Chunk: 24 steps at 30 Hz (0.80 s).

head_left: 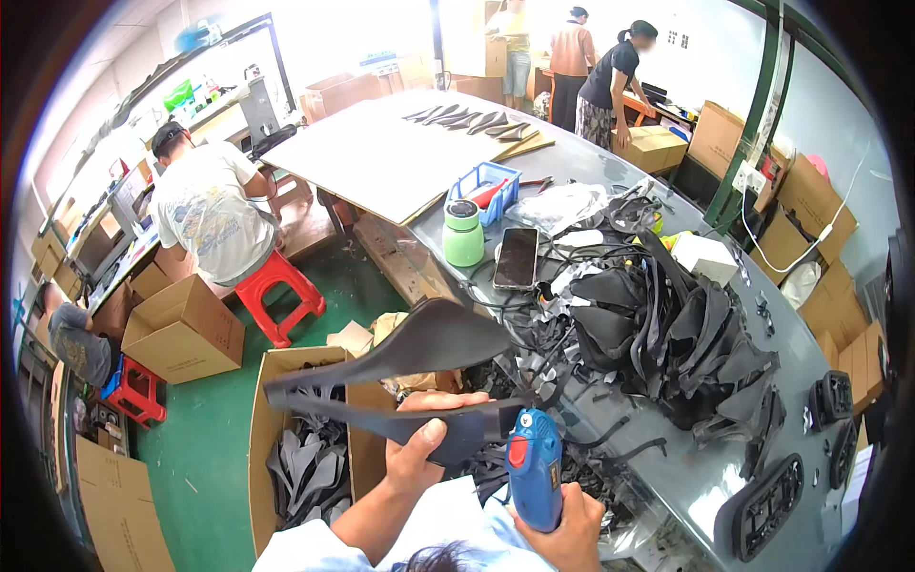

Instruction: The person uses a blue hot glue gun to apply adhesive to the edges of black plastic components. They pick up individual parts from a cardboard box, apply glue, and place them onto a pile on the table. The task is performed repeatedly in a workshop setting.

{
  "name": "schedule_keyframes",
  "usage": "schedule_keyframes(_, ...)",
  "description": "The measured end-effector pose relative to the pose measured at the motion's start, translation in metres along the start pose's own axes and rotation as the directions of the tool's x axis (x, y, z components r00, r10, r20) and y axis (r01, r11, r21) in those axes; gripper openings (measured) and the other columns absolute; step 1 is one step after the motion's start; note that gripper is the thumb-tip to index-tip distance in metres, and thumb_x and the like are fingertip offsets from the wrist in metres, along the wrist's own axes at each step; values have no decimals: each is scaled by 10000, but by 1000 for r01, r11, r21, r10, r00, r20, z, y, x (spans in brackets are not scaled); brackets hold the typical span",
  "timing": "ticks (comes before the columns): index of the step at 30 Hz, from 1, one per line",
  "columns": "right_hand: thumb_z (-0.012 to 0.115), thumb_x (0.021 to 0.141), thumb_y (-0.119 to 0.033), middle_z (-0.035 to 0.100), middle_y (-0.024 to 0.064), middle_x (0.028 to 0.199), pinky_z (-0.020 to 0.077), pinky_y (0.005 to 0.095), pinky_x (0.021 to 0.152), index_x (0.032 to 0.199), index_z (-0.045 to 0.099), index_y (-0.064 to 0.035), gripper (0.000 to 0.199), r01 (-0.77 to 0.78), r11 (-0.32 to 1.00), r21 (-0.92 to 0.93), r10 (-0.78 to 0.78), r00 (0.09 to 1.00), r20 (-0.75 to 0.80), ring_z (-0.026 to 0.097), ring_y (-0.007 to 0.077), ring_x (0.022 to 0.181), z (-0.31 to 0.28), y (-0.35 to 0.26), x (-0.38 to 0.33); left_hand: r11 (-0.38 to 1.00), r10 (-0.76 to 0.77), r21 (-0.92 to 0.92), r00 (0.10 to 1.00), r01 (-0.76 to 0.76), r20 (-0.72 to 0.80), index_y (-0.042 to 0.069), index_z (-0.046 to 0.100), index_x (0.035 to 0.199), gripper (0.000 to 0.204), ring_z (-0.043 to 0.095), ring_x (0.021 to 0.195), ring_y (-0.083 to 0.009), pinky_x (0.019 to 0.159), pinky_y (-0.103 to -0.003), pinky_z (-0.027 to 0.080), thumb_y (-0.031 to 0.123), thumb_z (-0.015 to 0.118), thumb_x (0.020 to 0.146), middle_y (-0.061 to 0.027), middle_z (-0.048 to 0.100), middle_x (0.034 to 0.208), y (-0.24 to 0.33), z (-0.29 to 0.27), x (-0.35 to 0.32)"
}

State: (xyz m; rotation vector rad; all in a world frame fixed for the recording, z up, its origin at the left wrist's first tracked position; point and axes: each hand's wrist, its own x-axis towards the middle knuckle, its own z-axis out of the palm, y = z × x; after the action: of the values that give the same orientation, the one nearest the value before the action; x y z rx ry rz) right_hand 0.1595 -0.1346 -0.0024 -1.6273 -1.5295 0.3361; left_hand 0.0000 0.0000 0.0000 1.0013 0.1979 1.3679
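My left hand point(415, 448) grips a long black curved saddle-shaped shell point(419, 348) and holds it over the table's near edge. My right hand point(570, 529) is closed around a blue glue gun with a red trigger point(534, 467), its nozzle end touching the black shell. A heap of black fabric and plastic pieces point(667, 334) lies on the grey table point(686, 477) just right of the shell.
An open cardboard box of black parts point(305, 458) stands on the green floor at my left. On the table are a green jar point(463, 234), a phone point(517, 257), a blue basket point(486, 186) and black frames point(762, 500). A person sits on a red stool point(276, 291); others stand at the far end.
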Motion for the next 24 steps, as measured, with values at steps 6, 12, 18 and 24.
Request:
schedule_keyframes(6,782,531,-147,517,84,554,425,365,481,753,486,-36,386,90,986,-142,-96,995,-34,540,271,486,-7,15,-3,966,-258,-1,959,260,-113,-64,515,1061,379,600,967,-292,878,-392,468,147,562,750,-263,582,1058,36,8,21)
schedule_keyframes(12,732,663,-227,492,132,572,426,415,499,738,483,-63,308,80,967,-240,-94,995,-45,528,324,532,-6,15,-10,941,-331,56,942,333,-48,-63,515,1064,361,597,981,-276,880,-382,468,121,567,758,-254,589,1047,43,9,29)
schedule_keyframes(18,782,526,-159,533,89,600,418,355,498,739,493,-29,381,151,968,-203,-142,988,59,534,265,498,-8,16,-5,906,-387,198,922,375,25,-53,532,1061,305,596,968,-223,871,-342,467,56,546,776,-196,606,1046,52,13,31)
schedule_keyframes(24,786,527,-172,535,92,609,422,359,496,741,501,-18,388,216,954,-207,-208,976,60,535,278,501,4,16,-5,794,-446,462,895,395,1,-45,546,1030,289,590,880,-172,798,-293,463,51,565,758,-126,610,952,52,13,30)
